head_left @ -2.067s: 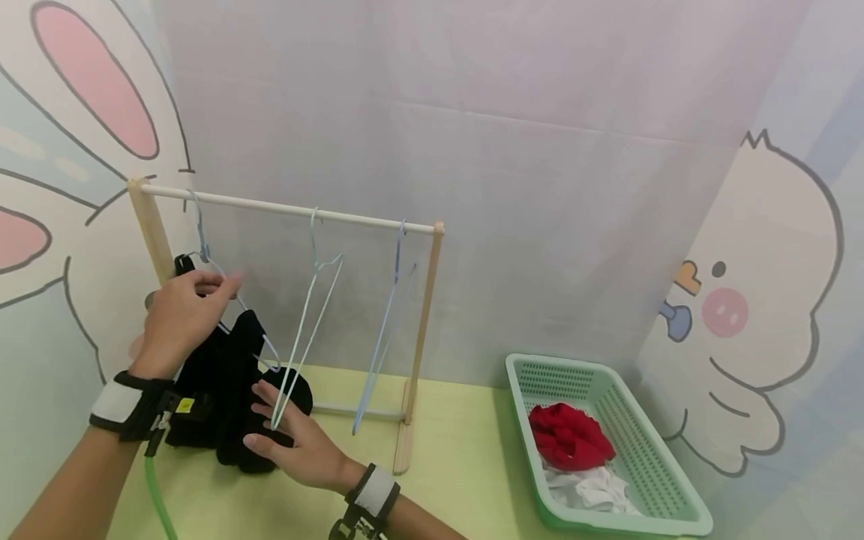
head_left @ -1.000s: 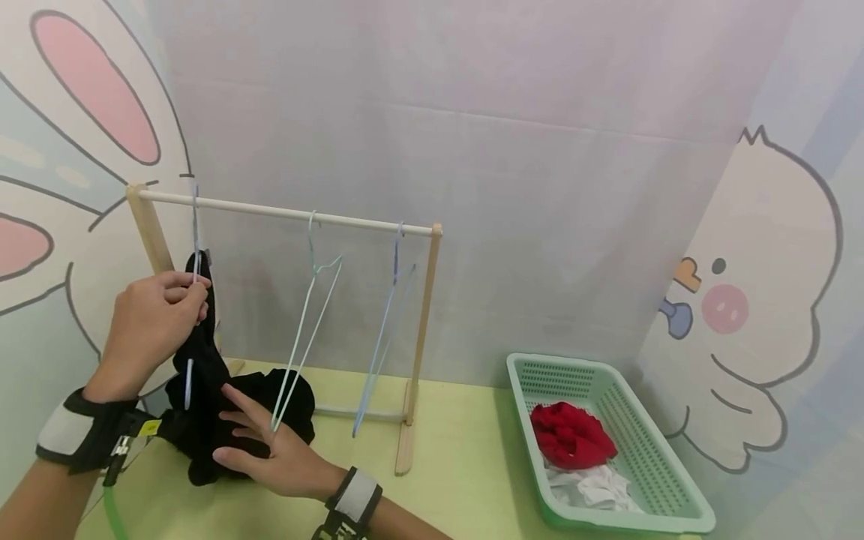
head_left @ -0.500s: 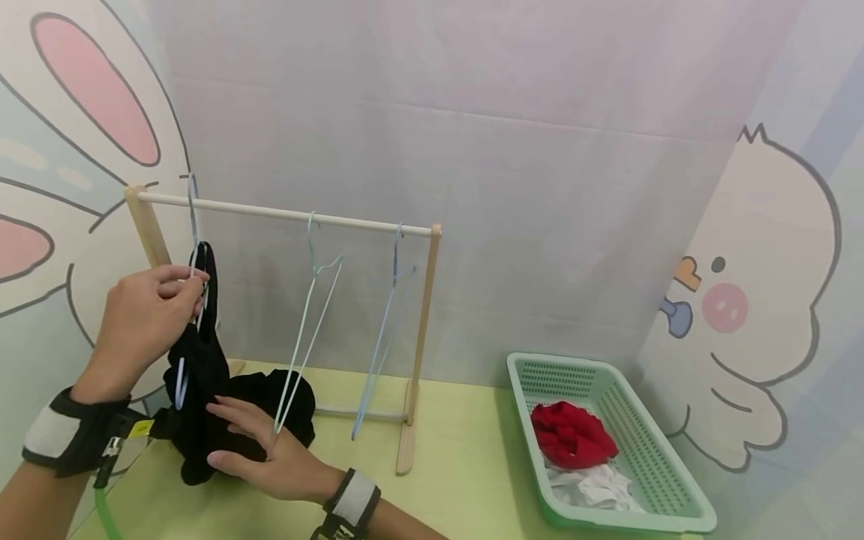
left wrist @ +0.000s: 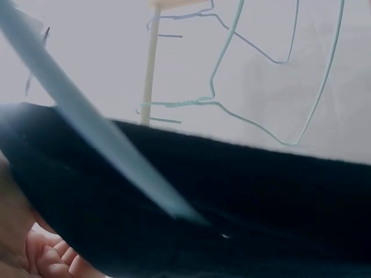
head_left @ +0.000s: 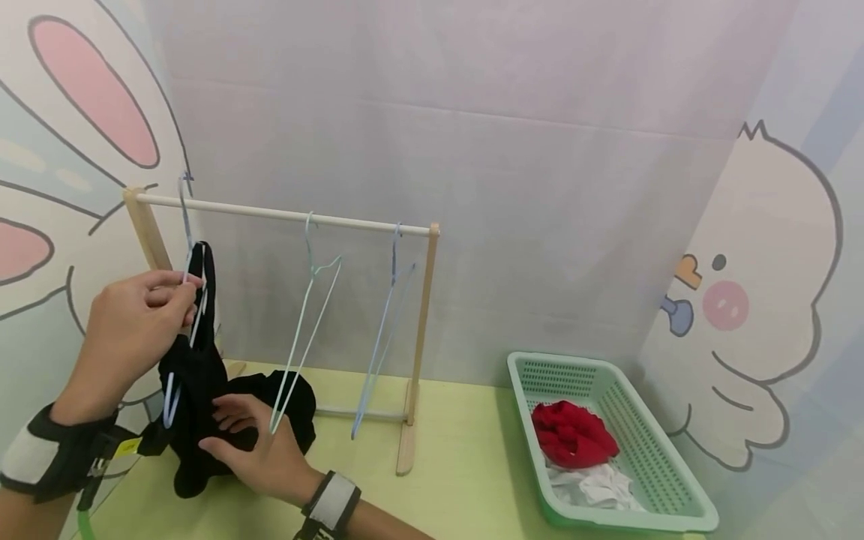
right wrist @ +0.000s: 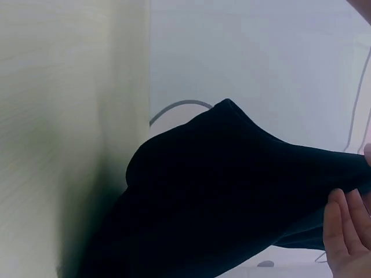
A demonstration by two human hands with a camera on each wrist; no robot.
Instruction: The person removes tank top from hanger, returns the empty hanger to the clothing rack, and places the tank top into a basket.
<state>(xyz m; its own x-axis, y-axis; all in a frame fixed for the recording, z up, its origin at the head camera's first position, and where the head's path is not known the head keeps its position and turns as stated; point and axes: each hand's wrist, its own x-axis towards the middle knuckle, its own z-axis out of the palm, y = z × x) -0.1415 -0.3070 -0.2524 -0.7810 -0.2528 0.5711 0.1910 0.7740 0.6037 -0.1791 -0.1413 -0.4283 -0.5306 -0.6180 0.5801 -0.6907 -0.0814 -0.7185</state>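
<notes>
Left hand [head_left: 135, 322] still pinches the hanger [head_left: 184, 247], nudged toward 9 o'clock. Right hand [head_left: 253, 450], fingers now curled, grips the black garment [head_left: 202, 390].

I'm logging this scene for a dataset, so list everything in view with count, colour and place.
Rack: one, pale wood, on the table at left.
Hangers: three, light blue, on the rack rail; the leftmost carries the black garment.
Black garment: one, draped from the leftmost hanger onto the table.
Basket: one, green, at right.
Red cloth: one, in the basket.
White cloth: one, in the basket.
Table: one, yellow-green.
Left hand: pinches the leftmost hanger.
Right hand: holds the garment.
</notes>
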